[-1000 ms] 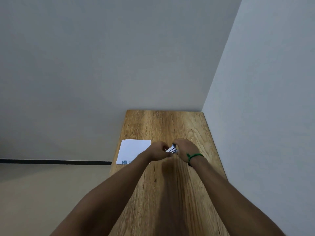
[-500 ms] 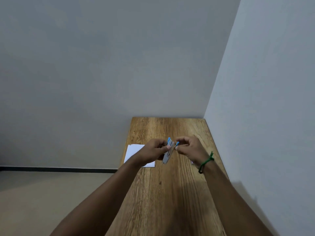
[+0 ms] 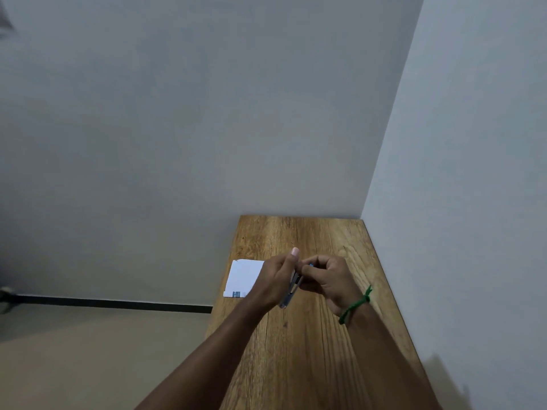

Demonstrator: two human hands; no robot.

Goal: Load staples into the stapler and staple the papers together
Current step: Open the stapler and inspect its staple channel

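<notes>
A small stapler (image 3: 291, 291) with blue and metal parts is held above the wooden table (image 3: 310, 344), tilted with one end pointing down toward me. My left hand (image 3: 276, 279) grips it from the left, thumb raised. My right hand (image 3: 328, 279), with a green cord on the wrist, pinches its upper blue end. Whether staples are in it is hidden by my fingers. White papers (image 3: 244, 278) lie flat at the table's left edge, partly behind my left hand.
The narrow table stands in a corner, with a grey wall (image 3: 458, 202) along its right side and another behind its far end. Its left edge drops to a beige floor (image 3: 88, 356) with a dark baseboard.
Both hands lifted the stapler off the table and turned it more upright. My left thumb now sticks up and the right fingers have closed over the blue end.
</notes>
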